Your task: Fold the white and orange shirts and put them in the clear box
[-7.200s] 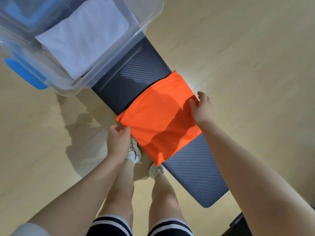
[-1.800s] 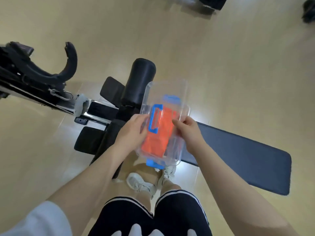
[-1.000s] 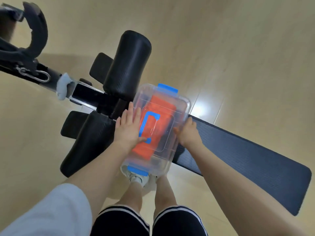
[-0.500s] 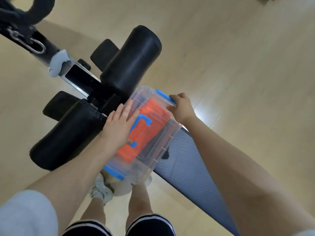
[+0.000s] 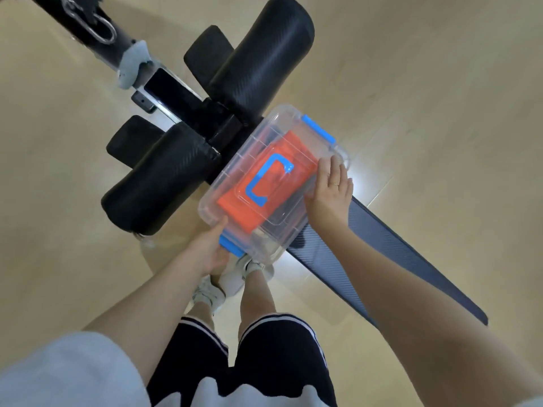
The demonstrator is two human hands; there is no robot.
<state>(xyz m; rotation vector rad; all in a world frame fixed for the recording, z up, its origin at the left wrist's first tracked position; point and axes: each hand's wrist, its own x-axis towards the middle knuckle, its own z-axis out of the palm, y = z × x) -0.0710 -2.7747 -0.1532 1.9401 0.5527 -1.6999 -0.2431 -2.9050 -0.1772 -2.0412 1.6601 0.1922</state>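
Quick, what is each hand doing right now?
Left hand: grips the near blue latch of the clear box.
Right hand: open, fingers flat on the lid.

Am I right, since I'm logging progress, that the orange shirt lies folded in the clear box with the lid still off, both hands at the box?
Not quite: the lid is on, its blue handle over the orange shirt. The head view shows it. The shirt does lie folded in the clear box, with the left hand and right hand at it.

Glossy clear plastic box (image 5: 235,168), matt textured bench pad (image 5: 390,248)
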